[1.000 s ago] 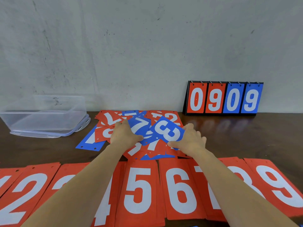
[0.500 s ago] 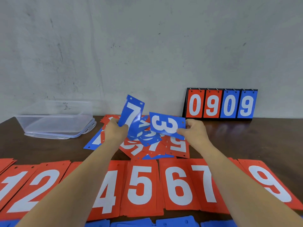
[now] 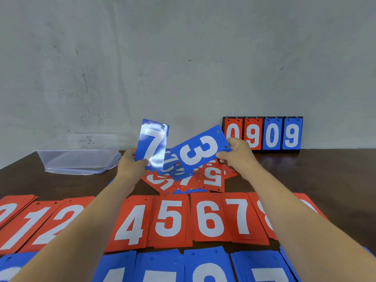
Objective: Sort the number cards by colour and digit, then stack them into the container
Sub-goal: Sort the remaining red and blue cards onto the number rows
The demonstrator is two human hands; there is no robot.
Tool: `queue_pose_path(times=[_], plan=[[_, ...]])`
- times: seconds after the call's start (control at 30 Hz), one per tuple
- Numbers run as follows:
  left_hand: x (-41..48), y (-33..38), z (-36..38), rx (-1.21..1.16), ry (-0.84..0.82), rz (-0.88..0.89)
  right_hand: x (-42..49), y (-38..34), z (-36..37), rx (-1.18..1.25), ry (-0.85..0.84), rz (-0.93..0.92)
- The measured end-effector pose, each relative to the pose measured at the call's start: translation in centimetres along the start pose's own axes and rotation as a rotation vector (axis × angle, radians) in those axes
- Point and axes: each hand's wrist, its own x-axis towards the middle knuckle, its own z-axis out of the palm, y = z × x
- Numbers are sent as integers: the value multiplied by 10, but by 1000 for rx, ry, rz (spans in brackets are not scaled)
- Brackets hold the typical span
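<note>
Head view, the only one on offer. A blue 7 card (image 3: pixel 152 145) is held upright in the left grip (image 3: pixel 132 165), pinched at its lower edge by thumb and fingers, with a fair bit of glare smeared across its face. A blue 3 card (image 3: pixel 200 150) is pinched at its short end by the right grip (image 3: pixel 238 157) and is turned sideways and tilted. It's just beside the 7, though whether the two touch can't be told.

Both cards are kept up off the desk (image 3: pixel 325 176), above a loose pile (image 3: pixel 179 180) of mixed red and blue cards. A red 5 card (image 3: pixel 213 178) is seen lying upside down on the pile's right side.

Closer in, a row of red stacks (image 3: pixel 168 218) is laid out in digit order, partly hidden by the forearms. Nearest of all, a row of blue stacks (image 3: pixel 203 265) is cut off by the frame edge.

The clear container (image 3: pixel 79 153) is parked at the far left of the desk, sat on its lid (image 3: pixel 81 172), well apart from both held cards. A scoreboard (image 3: pixel 262 133) reading 0909 is propped at the wall, far right.
</note>
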Motion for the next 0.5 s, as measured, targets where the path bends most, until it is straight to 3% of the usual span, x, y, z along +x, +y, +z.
queue_pose_path(times=[0.2,0.5], plan=[[-10,-11,-6,-2,-6,31,-17,-14,2,187,-2,-3],[-68,19,-17,-108,-29,-66,-39,-30,30,262,-123,21]])
